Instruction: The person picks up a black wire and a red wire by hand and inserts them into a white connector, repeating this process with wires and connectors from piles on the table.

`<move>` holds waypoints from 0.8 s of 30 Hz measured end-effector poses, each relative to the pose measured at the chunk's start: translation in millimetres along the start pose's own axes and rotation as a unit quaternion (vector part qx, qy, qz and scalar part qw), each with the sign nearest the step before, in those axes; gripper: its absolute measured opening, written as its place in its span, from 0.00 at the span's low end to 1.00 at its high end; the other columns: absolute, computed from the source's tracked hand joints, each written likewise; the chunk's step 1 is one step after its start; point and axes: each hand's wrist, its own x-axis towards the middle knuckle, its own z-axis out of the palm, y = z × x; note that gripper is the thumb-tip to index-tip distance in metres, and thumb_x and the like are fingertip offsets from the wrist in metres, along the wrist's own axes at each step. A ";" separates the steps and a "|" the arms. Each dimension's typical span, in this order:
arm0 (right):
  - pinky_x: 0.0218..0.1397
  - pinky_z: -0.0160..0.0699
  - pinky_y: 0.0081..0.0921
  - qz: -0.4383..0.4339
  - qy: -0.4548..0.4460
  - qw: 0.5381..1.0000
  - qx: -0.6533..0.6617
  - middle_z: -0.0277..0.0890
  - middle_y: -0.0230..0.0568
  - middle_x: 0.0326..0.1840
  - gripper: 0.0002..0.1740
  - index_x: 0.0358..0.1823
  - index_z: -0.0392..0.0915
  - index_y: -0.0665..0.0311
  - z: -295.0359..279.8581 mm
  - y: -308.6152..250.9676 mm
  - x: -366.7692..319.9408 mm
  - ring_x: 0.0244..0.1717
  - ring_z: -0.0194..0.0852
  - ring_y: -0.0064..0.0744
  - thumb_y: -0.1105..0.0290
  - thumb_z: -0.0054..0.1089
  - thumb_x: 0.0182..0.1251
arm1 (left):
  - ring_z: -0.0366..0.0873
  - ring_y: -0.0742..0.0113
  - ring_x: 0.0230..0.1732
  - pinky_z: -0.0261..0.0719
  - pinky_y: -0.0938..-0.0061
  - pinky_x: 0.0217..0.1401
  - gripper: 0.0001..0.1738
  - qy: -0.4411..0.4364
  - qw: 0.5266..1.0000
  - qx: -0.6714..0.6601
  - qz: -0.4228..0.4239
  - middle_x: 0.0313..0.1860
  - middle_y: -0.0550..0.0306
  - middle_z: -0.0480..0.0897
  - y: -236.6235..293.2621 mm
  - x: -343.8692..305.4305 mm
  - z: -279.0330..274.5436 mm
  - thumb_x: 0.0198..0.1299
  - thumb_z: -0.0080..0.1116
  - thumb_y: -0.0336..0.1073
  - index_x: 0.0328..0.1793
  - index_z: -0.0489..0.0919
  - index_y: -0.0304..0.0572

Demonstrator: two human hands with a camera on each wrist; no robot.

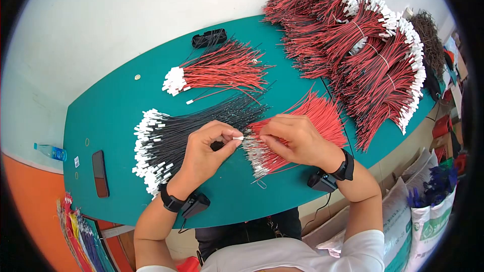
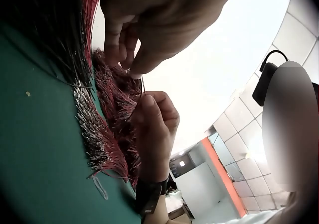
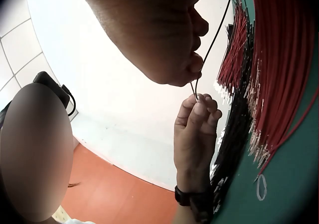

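Observation:
Between thumb and fingertips, my left hand [image 1: 209, 146] pinches a small white connector [image 1: 238, 138]. A black wire [image 3: 215, 39] runs from the connector up past my right hand [image 3: 154, 34]. That right hand pinches a second thin wire [image 3: 192, 88] just above the connector, its fingertips close to those of the left hand. Under my right hand lies a fanned bundle of red wires [image 1: 322, 118] with bare silvery ends [image 1: 256, 158]. Beside my left hand spreads a bundle of black wires [image 1: 201, 123] with white connectors [image 1: 146, 146] at their outer ends.
A smaller red and black bundle [image 1: 227, 68] lies farther back by a black case [image 1: 209, 38]. Large tied bundles [image 1: 373, 55] are heaped at the back right. A phone [image 1: 100, 174] lies at the left of the green table [image 1: 121, 98], with a bottle [image 1: 50, 151] beyond its edge.

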 end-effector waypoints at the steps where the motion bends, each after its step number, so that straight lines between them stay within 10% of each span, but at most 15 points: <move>1: 0.33 0.77 0.40 0.001 0.003 1.000 0.001 0.77 0.41 0.31 0.05 0.38 0.79 0.64 0.1 0.0 -0.1 0.35 0.79 0.45 0.73 0.66 0.64 | 0.82 0.71 0.47 0.83 0.76 0.51 0.09 -0.001 1.000 -0.002 0.001 0.47 0.54 0.83 -0.8 0.1 -0.1 0.60 0.66 0.17 0.46 0.85 0.30; 24: 0.32 0.77 0.40 0.009 0.005 1.000 0.004 0.78 0.43 0.29 0.05 0.35 0.81 0.64 0.7 -0.4 -1.8 0.31 0.79 0.46 0.72 0.67 0.63 | 0.83 0.68 0.47 0.82 0.75 0.52 0.10 0.010 1.000 0.018 0.010 0.46 0.53 0.84 -0.9 -4.2 -1.6 0.58 0.67 0.16 0.45 0.86 0.31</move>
